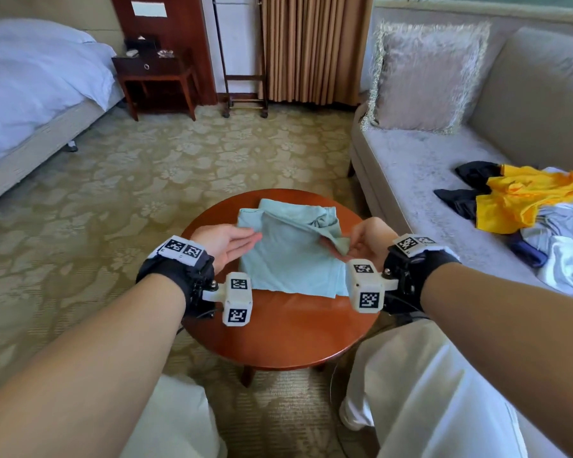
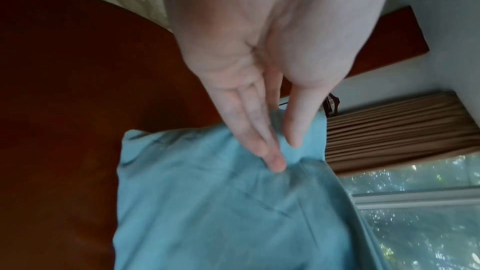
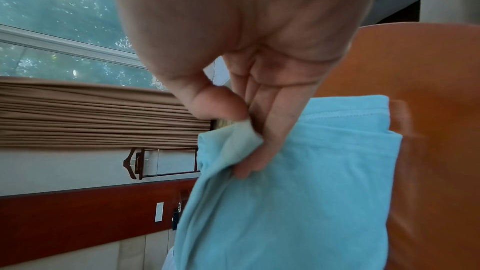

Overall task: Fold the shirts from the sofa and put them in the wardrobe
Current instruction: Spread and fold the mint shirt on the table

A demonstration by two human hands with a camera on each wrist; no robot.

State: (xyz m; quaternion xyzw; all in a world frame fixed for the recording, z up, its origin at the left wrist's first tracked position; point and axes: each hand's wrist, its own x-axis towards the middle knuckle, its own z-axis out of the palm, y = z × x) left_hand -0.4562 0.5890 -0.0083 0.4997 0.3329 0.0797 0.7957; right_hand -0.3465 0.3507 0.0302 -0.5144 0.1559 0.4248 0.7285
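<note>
Shirt (image 1: 288, 256) laid on bench (image 1: 278, 328); corner pinched by right hand (image 1: 366, 239) for folding, left hand (image 1: 227, 241) flat w/ wide grip, steadying.

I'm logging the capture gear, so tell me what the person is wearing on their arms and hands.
Both forearms are bare, with no sleeves, and the left hand and right hand are ungloved. Each wrist carries a black strap topped with white square-patterned marker tags, plus a white boxy camera block bearing the same black-and-white markers. Thin dark cables hang beneath the straps.
</note>
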